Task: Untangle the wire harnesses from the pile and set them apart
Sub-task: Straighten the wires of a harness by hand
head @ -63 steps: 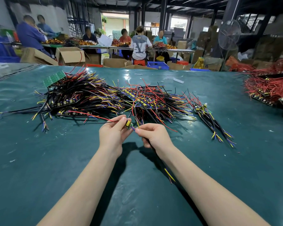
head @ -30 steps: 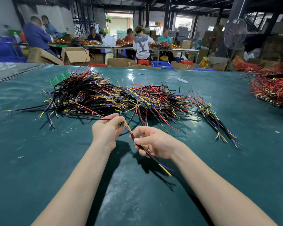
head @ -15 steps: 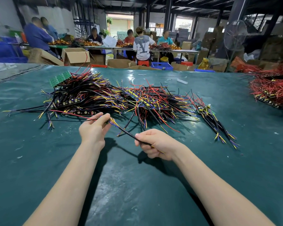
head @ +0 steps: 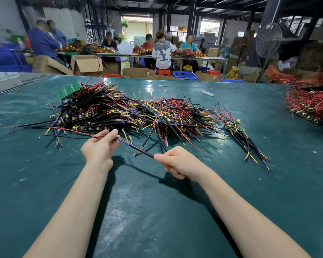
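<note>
Table (head: 157, 211): broad, covered with a dark green mat; takes up most of the view.

Pile of wire harnesses (head: 131, 112): a tangled heap of black, red, yellow and blue leads with small components among them. It lies on the mat beyond both hands, spreading from left of centre to right of centre.

Red wire heap (head: 306, 103): at the right edge of the table, well apart from the pile.

Separated bundle (head: 246, 140): a few black harnesses with yellow and blue tips, lying on the mat just right of the pile.

Left hand (head: 99, 148): raised over the mat at the near edge of the pile. Thumb and forefinger pinch one end of the held harness, where coloured leads leave the black sheath. A red lead runs leftward from the same grip.

Right hand (head: 177, 162): lower and to the right, fingers curled round the sheath, thumb laid along the top.

Held harness (head: 140, 150): a black sheathed cable drawn in a straight slant between the two hands, above the mat, just in front of the pile.

Green circuit board (head: 68, 89): tilted on the far left corner of the pile.
</note>
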Available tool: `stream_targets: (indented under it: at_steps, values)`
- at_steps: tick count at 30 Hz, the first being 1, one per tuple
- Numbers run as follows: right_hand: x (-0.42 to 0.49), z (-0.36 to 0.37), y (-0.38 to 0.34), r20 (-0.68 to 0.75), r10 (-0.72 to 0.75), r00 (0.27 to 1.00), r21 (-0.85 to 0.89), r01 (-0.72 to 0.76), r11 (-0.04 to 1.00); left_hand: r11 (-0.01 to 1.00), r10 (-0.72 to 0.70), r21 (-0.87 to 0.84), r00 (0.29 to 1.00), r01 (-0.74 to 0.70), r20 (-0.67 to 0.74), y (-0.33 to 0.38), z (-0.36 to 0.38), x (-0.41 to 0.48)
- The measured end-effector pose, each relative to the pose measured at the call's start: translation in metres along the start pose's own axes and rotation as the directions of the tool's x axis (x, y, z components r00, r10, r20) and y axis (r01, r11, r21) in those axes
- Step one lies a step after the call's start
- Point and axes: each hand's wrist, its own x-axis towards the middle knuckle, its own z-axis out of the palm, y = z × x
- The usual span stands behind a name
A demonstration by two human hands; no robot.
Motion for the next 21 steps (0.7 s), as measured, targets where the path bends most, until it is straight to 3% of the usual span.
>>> stream_targets:
  at_steps: [2,5,9,11,14,17,21]
  values:
    - [0.001,-0.001,0.002,-0.033,0.010,0.999,0.088,-0.007,0.996,1.000,0.000,-0.031,0.999,-0.001,-0.033,0.002,-0.003,0.003]
    - [0.001,-0.005,0.002,0.064,0.014,0.998,0.313,-0.033,0.949,0.996,-0.010,-0.089,0.993,0.000,-0.116,0.007,-0.008,0.009]
    - [-0.001,-0.005,0.001,0.201,-0.029,0.979,0.394,-0.054,0.917,0.993,-0.009,-0.116,0.989,-0.008,-0.146,0.009,-0.009,0.011]
    - [-0.005,-0.005,-0.003,0.324,-0.035,0.946,0.369,-0.092,0.925,0.992,-0.002,-0.124,0.989,-0.017,-0.149,0.010,-0.009,0.012]
    - [-0.010,-0.003,-0.007,0.432,0.025,0.902,0.136,-0.093,0.986,0.992,-0.007,-0.124,0.997,-0.003,-0.079,0.009,-0.008,0.012]
    - [-0.009,-0.008,-0.007,0.323,0.057,0.945,0.087,-0.090,0.992,0.993,-0.027,-0.113,0.999,0.029,0.021,0.010,-0.006,0.012]
    - [-0.004,-0.015,-0.006,-0.026,0.062,0.998,0.344,-0.050,0.938,0.999,-0.031,0.022,0.977,0.027,0.212,0.004,0.008,-0.003]
